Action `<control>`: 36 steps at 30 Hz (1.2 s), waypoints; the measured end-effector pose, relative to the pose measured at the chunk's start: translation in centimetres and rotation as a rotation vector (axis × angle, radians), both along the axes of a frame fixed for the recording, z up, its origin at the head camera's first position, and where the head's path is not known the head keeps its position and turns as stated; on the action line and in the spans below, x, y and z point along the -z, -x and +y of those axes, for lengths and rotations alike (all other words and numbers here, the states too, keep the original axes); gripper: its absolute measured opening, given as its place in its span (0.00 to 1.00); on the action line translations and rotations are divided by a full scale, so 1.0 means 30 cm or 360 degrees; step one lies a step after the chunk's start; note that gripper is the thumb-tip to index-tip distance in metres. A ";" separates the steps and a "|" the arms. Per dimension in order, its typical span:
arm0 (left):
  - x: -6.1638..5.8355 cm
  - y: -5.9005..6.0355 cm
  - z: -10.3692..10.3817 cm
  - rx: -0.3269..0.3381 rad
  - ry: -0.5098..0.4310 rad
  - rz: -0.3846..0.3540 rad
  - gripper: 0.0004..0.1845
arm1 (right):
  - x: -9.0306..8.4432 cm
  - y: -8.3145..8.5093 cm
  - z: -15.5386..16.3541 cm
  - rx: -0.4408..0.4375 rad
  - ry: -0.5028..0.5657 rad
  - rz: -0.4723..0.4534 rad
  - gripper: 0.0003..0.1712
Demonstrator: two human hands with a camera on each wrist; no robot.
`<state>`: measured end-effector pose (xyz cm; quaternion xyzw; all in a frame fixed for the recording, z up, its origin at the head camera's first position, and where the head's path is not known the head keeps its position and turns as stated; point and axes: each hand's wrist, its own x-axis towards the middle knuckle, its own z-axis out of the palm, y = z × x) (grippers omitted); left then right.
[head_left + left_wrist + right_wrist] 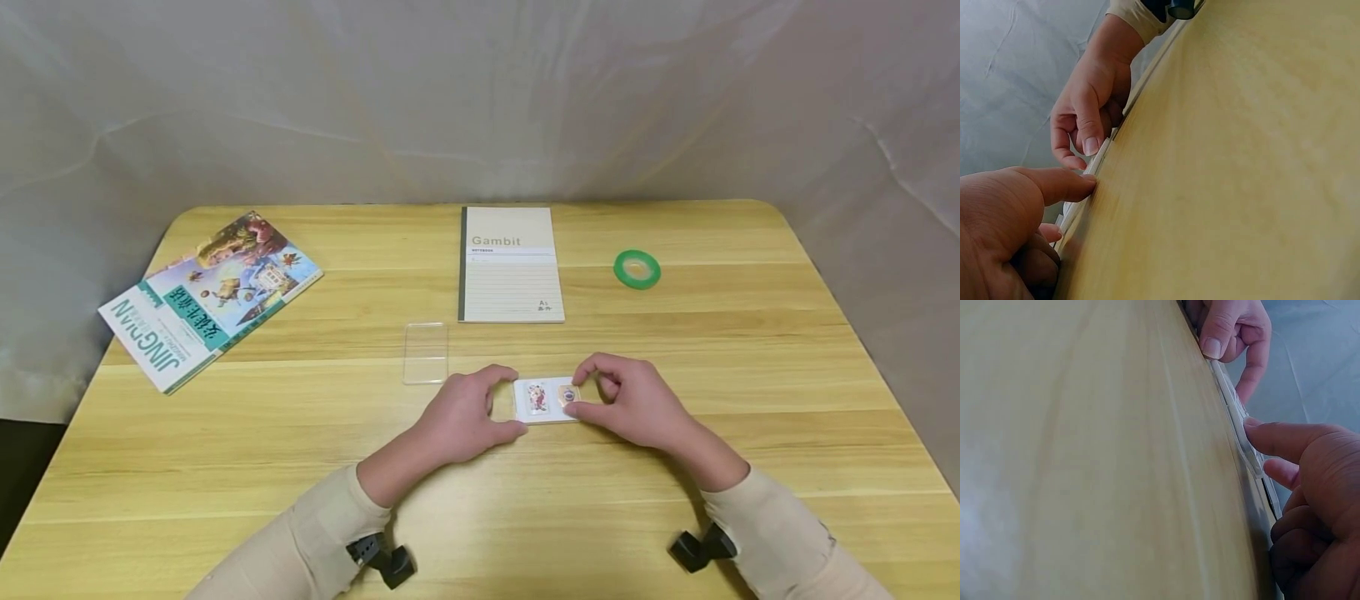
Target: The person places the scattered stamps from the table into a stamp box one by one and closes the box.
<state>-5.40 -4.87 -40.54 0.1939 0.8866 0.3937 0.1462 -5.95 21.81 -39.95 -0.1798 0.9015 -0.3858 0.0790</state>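
White cloth hangs behind the wooden table (pixel 675 467), and we sit at its near edge with both arms on the top. Our left hand (pixel 465 417) and our right hand (pixel 633 404) meet near the middle, and the small card case (pixel 546 400) lies flat between them. From the left hand the case is at 3 o'clock, touching the thumb and the forefinger, which curl around its left end and pinch it. From the right hand the case is at 9 o'clock; the thumb and forefinger pinch its right end, and the other fingers are bent above it. In the wrist views we see the thin edge of the case on the wood with fingertips (pixel 1088 180) against it.

A clear plastic cover (pixel 425 352) lies at 11 o'clock from the left hand, near but apart. Further away, a Gambit notebook (pixel 512 264) is at 12 o'clock, a green tape roll (pixel 637 269) at 1 o'clock, and a picture book (pixel 210 296) at 10 o'clock.
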 end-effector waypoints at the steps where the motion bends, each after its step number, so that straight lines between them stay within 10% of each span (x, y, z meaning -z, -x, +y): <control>1: 0.000 0.000 0.000 0.0000 0.0001 0.0000 0.35 | 0.000 0.000 -0.001 0.0003 0.0000 0.0000 0.17; 21: -0.004 -0.004 -0.002 -0.0004 -0.0013 0.0011 0.35 | 0.008 -0.001 -0.002 -0.0007 0.0037 0.0021 0.17; 36: -0.002 -0.004 0.000 0.0004 -0.0007 0.0016 0.36 | -0.002 0.005 0.028 -0.0131 -0.0005 -0.0096 0.37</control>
